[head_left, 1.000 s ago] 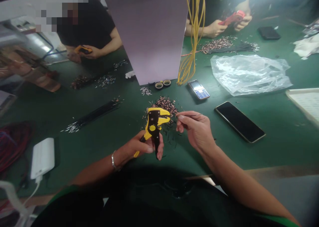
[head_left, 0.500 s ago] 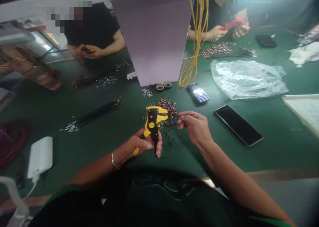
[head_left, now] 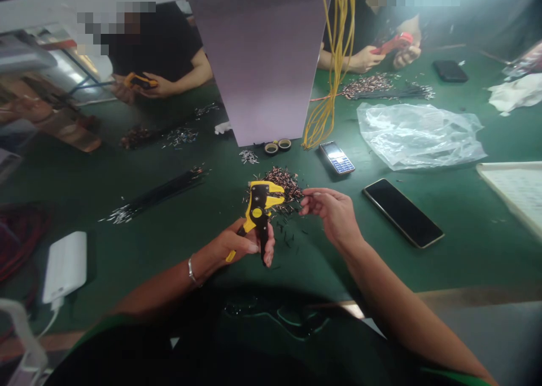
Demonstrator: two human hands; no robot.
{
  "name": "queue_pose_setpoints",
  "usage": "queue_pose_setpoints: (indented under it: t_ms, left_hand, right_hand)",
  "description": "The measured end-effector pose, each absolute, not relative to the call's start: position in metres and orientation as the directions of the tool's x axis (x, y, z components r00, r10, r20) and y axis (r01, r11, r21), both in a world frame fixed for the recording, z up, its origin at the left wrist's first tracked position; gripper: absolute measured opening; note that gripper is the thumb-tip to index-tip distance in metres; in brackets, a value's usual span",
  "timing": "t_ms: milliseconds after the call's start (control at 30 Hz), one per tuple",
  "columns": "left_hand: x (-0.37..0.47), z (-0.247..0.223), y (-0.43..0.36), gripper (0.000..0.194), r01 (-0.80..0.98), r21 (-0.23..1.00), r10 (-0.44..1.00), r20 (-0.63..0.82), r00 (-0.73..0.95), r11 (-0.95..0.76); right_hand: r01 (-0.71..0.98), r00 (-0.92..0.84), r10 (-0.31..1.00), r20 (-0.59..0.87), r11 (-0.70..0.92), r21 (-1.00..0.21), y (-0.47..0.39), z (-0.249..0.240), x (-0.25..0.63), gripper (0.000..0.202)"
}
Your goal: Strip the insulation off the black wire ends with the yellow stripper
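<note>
My left hand [head_left: 248, 245] is wrapped round the handles of a yellow and black wire stripper [head_left: 259, 208]. Its yellow jaws point right, over the near side of a pile of short copper-ended wire pieces [head_left: 283, 180]. My right hand [head_left: 332, 211] is at the pile's right edge, thumb and index finger pinched together. Whatever lies between those fingertips is too small to make out. Loose dark scraps [head_left: 288, 236] lie on the green table between my hands. Off to the left rests a bundle of black wires [head_left: 158, 193] with pale ends.
Right of the pile lie a keypad phone [head_left: 337, 157], a smartphone [head_left: 403, 212] and a clear plastic bag [head_left: 419, 135]. A pale upright panel [head_left: 262, 64] stands ahead, with yellow cables [head_left: 339, 47] hanging beside it. Two co-workers hold tools across the table. A white power bank [head_left: 65, 267] is at left.
Hardly anything differs. My right hand's fingers have curled slightly, and the stripper stays in my left hand. Across the table, the left co-worker's tool has shifted a little.
</note>
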State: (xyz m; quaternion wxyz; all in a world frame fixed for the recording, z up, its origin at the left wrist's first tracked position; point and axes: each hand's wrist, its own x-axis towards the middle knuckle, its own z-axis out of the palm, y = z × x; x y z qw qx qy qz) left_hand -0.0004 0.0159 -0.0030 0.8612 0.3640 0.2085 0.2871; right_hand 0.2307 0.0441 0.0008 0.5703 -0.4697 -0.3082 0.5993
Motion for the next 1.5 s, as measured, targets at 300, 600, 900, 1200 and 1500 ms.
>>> queue_pose_setpoints:
  t_ms: [300, 600, 900, 1200, 1500]
  left_hand:
    - [-0.001, -0.003, 0.016, 0.037, -0.337, 0.766, 0.648, -0.135, 0.749, 0.548]
    - [-0.001, -0.001, 0.014, 0.036, -0.332, 0.761, 0.638, -0.137, 0.757, 0.558]
    - [-0.001, -0.002, 0.011, 0.041, -0.29, 0.749, 0.57, -0.14, 0.81, 0.596]
    - [-0.002, 0.001, 0.011, 0.042, -0.266, 0.761, 0.561, -0.151, 0.814, 0.591]
    - [-0.004, 0.001, 0.014, 0.041, -0.271, 0.778, 0.567, -0.13, 0.814, 0.567]
  right_hand:
    - [-0.259, 0.207, 0.967, -0.146, -0.09, -0.962, 0.041, 0.0, 0.231, 0.007]
    - [-0.501, -0.123, 0.986, -0.116, -0.163, -0.85, 0.028, 0.022, 0.234, 0.009]
    - [-0.546, -0.223, 0.958, -0.178, -0.274, -0.792, 0.022, 0.027, 0.224, 0.016]
    - [-0.551, -0.321, 0.929, -0.184, -0.341, -0.761, 0.022, 0.025, 0.221, 0.016]
    - [-0.453, -0.412, 0.875, -0.254, -0.438, -0.776, 0.022, 0.02, 0.221, 0.02]
